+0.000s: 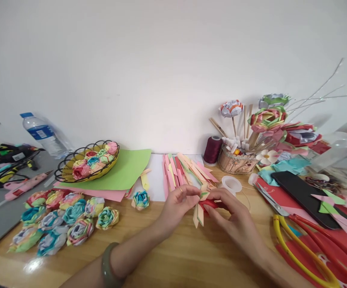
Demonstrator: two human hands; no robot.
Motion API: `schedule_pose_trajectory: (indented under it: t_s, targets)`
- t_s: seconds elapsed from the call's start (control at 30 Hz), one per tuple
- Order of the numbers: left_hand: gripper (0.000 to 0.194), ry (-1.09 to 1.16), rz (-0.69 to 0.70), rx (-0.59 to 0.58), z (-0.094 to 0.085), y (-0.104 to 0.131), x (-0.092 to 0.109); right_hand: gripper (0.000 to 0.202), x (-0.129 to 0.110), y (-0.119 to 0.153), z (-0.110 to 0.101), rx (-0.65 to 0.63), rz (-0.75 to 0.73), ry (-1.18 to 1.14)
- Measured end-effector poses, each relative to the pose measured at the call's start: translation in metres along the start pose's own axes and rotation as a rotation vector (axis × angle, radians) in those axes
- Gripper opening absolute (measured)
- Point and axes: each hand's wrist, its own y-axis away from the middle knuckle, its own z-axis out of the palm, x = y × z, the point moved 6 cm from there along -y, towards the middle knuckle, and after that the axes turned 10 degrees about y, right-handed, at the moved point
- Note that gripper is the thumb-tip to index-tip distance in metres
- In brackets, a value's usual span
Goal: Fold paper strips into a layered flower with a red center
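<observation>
Between my two hands, above the front of the wooden table, is a partly folded paper flower of peach, green and red strips, with peach ends hanging down. My left hand pinches its left side between thumb and fingers. From the right, my right hand grips the red part with thumb and fingertips. Just behind the hands lies a fan of pink, red and peach paper strips on a white sheet. One small blue and cream paper flower sits left of my left hand.
Several finished paper flowers cover the table at left, near a yellow basket of more. A pink glue gun and a bottle stand further left. At right are scissors, a black phone, maroon thread and a flower holder.
</observation>
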Motion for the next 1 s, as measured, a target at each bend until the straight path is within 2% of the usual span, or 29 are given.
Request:
schedule_pose_trajectory:
  t_s: [0.07, 0.17, 0.33, 0.5, 0.7, 0.83, 1.0]
  targets:
    - [0.017, -0.102, 0.029, 0.015, 0.001, -0.001, 0.001, 0.009, 0.004, 0.001, 0.002, -0.003, 0.017, -0.017]
    - [0.017, -0.15, 0.067, -0.031, 0.007, 0.001, 0.001, 0.01, 0.006, 0.002, 0.004, -0.013, 0.049, -0.061]
    - [0.011, -0.29, 0.157, -0.056, 0.01, 0.006, 0.005, 0.009, 0.002, 0.003, 0.007, -0.06, 0.069, -0.119]
    - [0.009, -0.335, 0.222, -0.043, 0.009, 0.009, 0.005, 0.009, -0.004, 0.003, 0.006, -0.059, 0.015, -0.107]
    - [0.01, -0.268, 0.157, 0.002, 0.007, 0.008, 0.001, 0.008, -0.011, 0.003, -0.001, -0.055, -0.115, 0.025]
    - [0.014, -0.215, 0.117, -0.004, 0.005, 0.005, 0.0, 0.009, -0.011, 0.002, -0.002, -0.089, -0.106, 0.055]
    - [0.024, -0.153, 0.04, -0.03, 0.006, 0.003, -0.002, 0.01, -0.014, 0.002, -0.006, -0.057, -0.085, 0.073]
